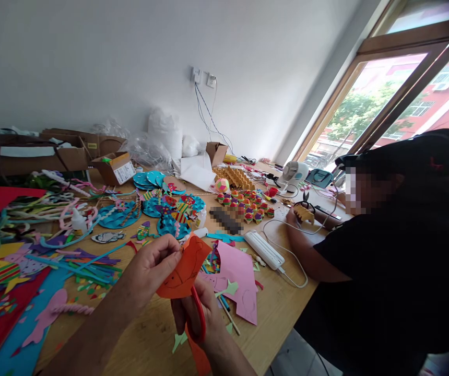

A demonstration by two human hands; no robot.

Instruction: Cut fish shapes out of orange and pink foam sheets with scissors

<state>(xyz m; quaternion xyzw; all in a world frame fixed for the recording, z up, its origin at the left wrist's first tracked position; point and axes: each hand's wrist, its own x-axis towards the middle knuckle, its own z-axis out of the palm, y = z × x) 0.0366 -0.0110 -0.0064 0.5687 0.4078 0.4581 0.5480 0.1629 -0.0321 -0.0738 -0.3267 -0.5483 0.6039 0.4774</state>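
My left hand (157,266) pinches the upper left edge of a piece of orange paper (187,263) with a fish-like outline drawn on it. Below the paper, my right hand (204,313) is closed around the red handle of a pair of scissors (199,316). The blades are hidden behind the paper, so I cannot tell how far they are apart. Another orange strip (198,355) hangs below my right hand. Right of my hands lies a pink paper sheet (240,282) with drawn outlines and pale green scraps (230,289) on it.
A white power strip (264,249) and its cable lie to the right. Blue paper plates (173,224), painted egg-carton pieces (244,203) and pipe cleaners (68,193) cover the table. A co-worker in black (385,261) sits at the right, holding a brown piece (304,213).
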